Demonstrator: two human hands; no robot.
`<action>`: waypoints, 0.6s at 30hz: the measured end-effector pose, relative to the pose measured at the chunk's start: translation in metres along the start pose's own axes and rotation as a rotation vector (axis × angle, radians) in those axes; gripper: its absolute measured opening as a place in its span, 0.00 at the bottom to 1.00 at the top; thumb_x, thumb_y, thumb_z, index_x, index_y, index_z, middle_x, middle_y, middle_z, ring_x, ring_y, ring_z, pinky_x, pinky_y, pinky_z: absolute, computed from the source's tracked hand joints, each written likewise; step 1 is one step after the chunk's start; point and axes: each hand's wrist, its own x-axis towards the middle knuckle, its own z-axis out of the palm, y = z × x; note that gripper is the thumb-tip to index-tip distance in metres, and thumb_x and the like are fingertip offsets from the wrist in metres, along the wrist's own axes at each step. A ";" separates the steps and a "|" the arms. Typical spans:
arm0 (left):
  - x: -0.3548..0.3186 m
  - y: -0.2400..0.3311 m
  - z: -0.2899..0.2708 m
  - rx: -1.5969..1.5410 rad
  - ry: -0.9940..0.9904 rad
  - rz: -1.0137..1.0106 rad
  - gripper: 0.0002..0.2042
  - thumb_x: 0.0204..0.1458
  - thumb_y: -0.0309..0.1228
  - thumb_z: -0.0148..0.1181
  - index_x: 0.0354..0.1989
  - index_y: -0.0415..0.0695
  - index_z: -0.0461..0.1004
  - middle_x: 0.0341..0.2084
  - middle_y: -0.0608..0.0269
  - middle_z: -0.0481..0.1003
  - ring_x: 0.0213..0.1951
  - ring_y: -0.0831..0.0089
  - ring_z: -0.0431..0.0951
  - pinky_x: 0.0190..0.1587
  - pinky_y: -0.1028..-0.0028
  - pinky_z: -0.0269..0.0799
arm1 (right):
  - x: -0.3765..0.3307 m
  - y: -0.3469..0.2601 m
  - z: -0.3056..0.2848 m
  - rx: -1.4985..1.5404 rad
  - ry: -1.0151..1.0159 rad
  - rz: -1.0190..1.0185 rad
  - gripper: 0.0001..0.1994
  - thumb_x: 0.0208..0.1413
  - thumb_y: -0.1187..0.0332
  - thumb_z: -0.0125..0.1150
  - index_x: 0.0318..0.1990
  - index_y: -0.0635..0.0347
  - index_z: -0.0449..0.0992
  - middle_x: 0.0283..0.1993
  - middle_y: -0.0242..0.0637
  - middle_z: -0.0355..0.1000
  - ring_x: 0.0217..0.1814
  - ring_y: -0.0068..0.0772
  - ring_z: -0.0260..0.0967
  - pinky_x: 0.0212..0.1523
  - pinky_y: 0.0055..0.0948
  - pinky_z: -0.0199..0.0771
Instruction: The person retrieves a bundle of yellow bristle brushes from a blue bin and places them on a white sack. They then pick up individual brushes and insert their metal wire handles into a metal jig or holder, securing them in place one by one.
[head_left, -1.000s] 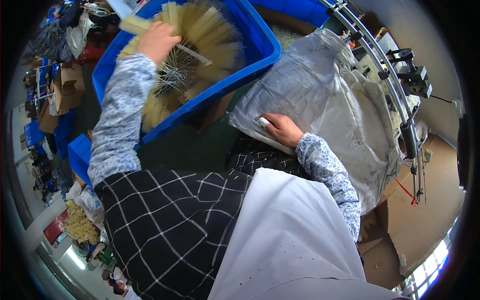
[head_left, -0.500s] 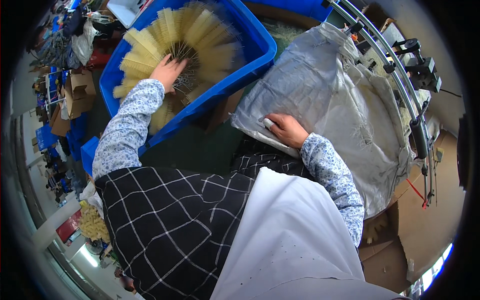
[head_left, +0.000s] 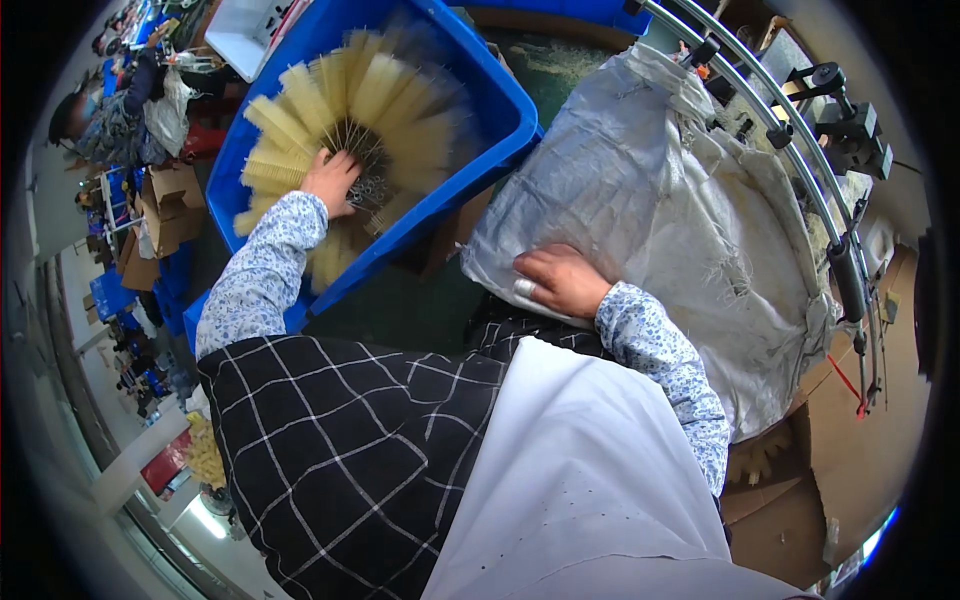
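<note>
My left hand (head_left: 330,180) reaches into a blue plastic bin (head_left: 500,110) and closes on the metal stems of cream-yellow bristle brushes (head_left: 370,100) that fan out inside it. My right hand (head_left: 562,280) lies flat, fingers together, on the near edge of a large grey woven sack (head_left: 690,210); a pale ring or tape wraps one finger. Both arms wear a blue-and-white flowered sleeve. A black checked apron and a white cloth fill the lower picture.
A curved metal rail with rollers (head_left: 800,140) runs behind the sack at the right. Brown cardboard (head_left: 860,430) lies at the lower right. Cardboard boxes (head_left: 165,205), more blue crates and another person (head_left: 100,120) sit at the far left. A white tray (head_left: 245,35) is beyond the bin.
My left hand has drawn back from the far part of the bin to the brush stems near its middle. The right hand stays on the sack edge, now flatter.
</note>
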 end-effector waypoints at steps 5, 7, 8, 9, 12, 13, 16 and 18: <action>-0.003 -0.003 -0.010 0.013 -0.076 0.005 0.32 0.28 0.44 0.66 0.46 0.48 0.65 0.39 0.66 0.68 0.49 0.70 0.61 0.54 0.63 0.49 | 0.004 -0.003 0.001 -0.123 -0.126 -0.015 0.16 0.48 0.62 0.47 0.45 0.55 0.68 0.43 0.41 0.68 0.49 0.38 0.61 0.54 0.35 0.53; -0.005 -0.001 -0.020 -0.001 -0.117 0.010 0.32 0.29 0.44 0.66 0.46 0.48 0.65 0.38 0.65 0.68 0.48 0.70 0.61 0.52 0.64 0.51 | 0.004 -0.001 -0.002 -0.137 -0.140 -0.003 0.16 0.49 0.61 0.46 0.45 0.55 0.68 0.43 0.42 0.68 0.50 0.38 0.61 0.54 0.35 0.52; -0.007 0.000 -0.021 -0.001 -0.091 0.027 0.31 0.29 0.45 0.65 0.46 0.48 0.66 0.37 0.65 0.68 0.47 0.70 0.62 0.49 0.66 0.52 | 0.003 0.002 -0.001 -0.141 -0.122 -0.015 0.16 0.49 0.61 0.47 0.45 0.56 0.68 0.42 0.43 0.68 0.49 0.38 0.61 0.54 0.35 0.52; -0.006 0.001 -0.020 0.001 -0.064 0.029 0.31 0.29 0.44 0.65 0.45 0.48 0.66 0.37 0.64 0.68 0.47 0.70 0.62 0.49 0.66 0.52 | 0.003 0.004 -0.002 -0.137 -0.117 -0.010 0.16 0.48 0.62 0.47 0.44 0.56 0.69 0.42 0.43 0.68 0.49 0.39 0.61 0.54 0.35 0.52; -0.010 -0.003 -0.012 0.006 -0.019 0.049 0.30 0.28 0.44 0.65 0.44 0.47 0.67 0.36 0.64 0.68 0.47 0.71 0.62 0.48 0.69 0.53 | 0.001 -0.001 0.000 -0.109 -0.094 0.007 0.15 0.47 0.63 0.49 0.43 0.57 0.69 0.41 0.43 0.68 0.49 0.40 0.62 0.54 0.35 0.53; -0.008 -0.004 -0.012 -0.002 -0.025 0.054 0.30 0.27 0.44 0.65 0.44 0.48 0.67 0.36 0.64 0.68 0.46 0.70 0.62 0.48 0.69 0.53 | -0.002 -0.001 0.003 -0.120 -0.081 0.003 0.15 0.47 0.63 0.49 0.43 0.57 0.69 0.41 0.43 0.68 0.49 0.40 0.62 0.54 0.35 0.53; -0.007 -0.010 -0.013 0.007 -0.005 0.064 0.31 0.24 0.44 0.65 0.43 0.48 0.68 0.35 0.64 0.68 0.45 0.70 0.63 0.47 0.69 0.54 | -0.006 -0.002 0.004 -0.148 -0.069 0.006 0.16 0.46 0.63 0.49 0.43 0.58 0.69 0.41 0.44 0.69 0.50 0.40 0.61 0.54 0.35 0.52; -0.005 -0.008 -0.010 0.036 -0.033 0.050 0.30 0.25 0.45 0.65 0.43 0.48 0.69 0.35 0.64 0.68 0.45 0.70 0.63 0.47 0.68 0.54 | -0.007 -0.003 0.005 -0.147 -0.075 0.014 0.16 0.47 0.64 0.49 0.43 0.58 0.69 0.42 0.44 0.68 0.50 0.40 0.61 0.54 0.36 0.52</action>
